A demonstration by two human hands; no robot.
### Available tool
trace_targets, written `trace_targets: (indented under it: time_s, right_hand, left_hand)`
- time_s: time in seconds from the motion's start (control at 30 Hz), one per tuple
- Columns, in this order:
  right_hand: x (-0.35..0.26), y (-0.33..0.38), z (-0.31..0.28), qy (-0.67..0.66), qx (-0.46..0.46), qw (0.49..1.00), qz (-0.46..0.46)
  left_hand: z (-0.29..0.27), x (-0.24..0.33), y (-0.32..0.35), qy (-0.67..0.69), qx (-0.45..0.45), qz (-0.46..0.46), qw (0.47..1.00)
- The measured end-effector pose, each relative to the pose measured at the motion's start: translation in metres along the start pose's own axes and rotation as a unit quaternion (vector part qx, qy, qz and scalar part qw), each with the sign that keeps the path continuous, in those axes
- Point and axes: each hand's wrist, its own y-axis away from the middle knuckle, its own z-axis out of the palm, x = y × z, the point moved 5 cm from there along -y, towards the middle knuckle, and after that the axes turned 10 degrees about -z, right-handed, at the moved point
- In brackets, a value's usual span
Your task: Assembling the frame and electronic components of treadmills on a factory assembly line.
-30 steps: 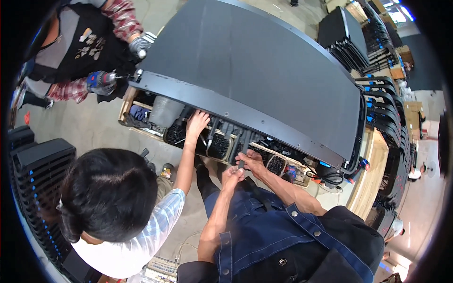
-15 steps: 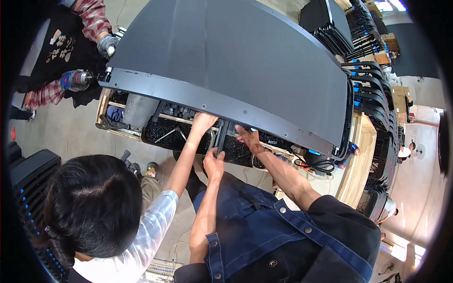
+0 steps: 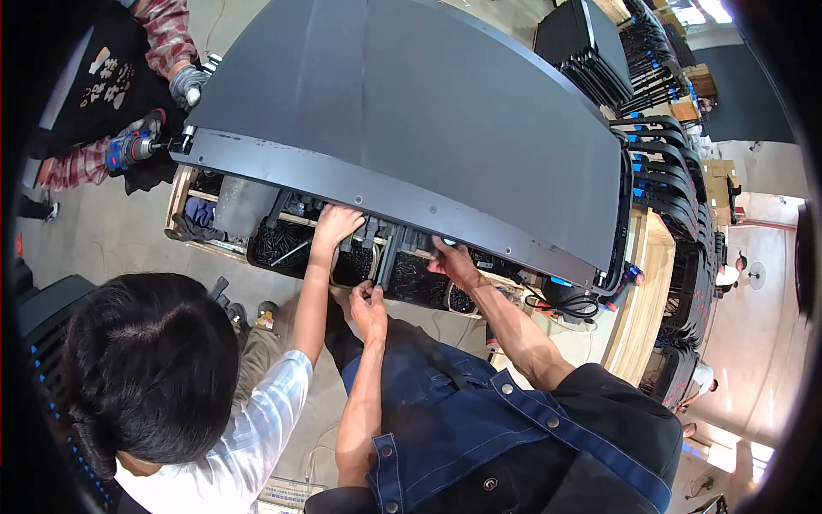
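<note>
At the far left a gloved co-worker's hand point(image 3: 137, 147) holds a power driver point(image 3: 128, 151) against the left end of the large dark curved panel point(image 3: 411, 111), which lies across a wooden crate point(image 3: 184, 206). Right of that, beside the dark-haired co-worker point(image 3: 150, 360), another co-worker's hand point(image 3: 336, 224) presses up against the panel's near edge rail point(image 3: 368, 190).

The person's left hand point(image 3: 370, 307) sits just near of the rail, fingers curled around a small dark part point(image 3: 368, 289) below the black bracket point(image 3: 387, 257); it looks pinched shut on that part, though the part is too small to identify. The right hand point(image 3: 454, 264) is further right, fingers tucked under the rail beside the trays of black screws point(image 3: 411, 278); whether it grips anything cannot be told.

To do this well, I judge the right hand should steady the rail while the left lines the small part square to the bracket, keeping clear of the neighbouring hand and the loose cables point(image 3: 574, 304) at the right.
</note>
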Motion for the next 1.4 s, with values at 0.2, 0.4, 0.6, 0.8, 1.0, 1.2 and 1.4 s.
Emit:
trace_targets:
  time_s: [0.2, 0.4, 0.6, 0.8, 1.0, 1.2, 1.4]
  right_hand:
    - [-0.026, 0.022, 0.052, 0.074, -0.105, 0.992, 0.004]
    - [-0.012, 0.036, 0.055, 0.161, -0.107, 0.981, 0.022]
    - [0.013, 0.066, 0.069, 0.321, -0.065, 0.944, -0.038]
    - [0.045, 0.084, 0.090, 0.410, -0.127, 0.903, -0.028]
    - [0.033, 0.103, 0.112, 0.448, -0.231, 0.862, -0.050]
    - [0.061, 0.069, 0.040, 0.393, -0.139, 0.908, -0.030]
    - [0.043, 0.038, 0.032, 0.311, -0.042, 0.949, 0.010]
  left_hand:
    - [-0.011, -0.002, 0.008, 0.009, 0.038, 0.009, 0.999]
    - [0.005, -0.001, 0.026, 0.060, -0.027, 0.000, 0.998]
    - [0.036, 0.008, 0.006, 0.056, -0.220, -0.119, 0.967]
    - [0.027, 0.025, -0.004, 0.018, -0.278, -0.089, 0.956]
    - [0.007, 0.034, 0.000, -0.166, -0.142, 0.060, 0.974]
    - [-0.057, 0.007, 0.030, -0.020, -0.175, -0.024, 0.984]
    - [-0.091, -0.023, 0.031, 0.105, -0.213, -0.106, 0.966]
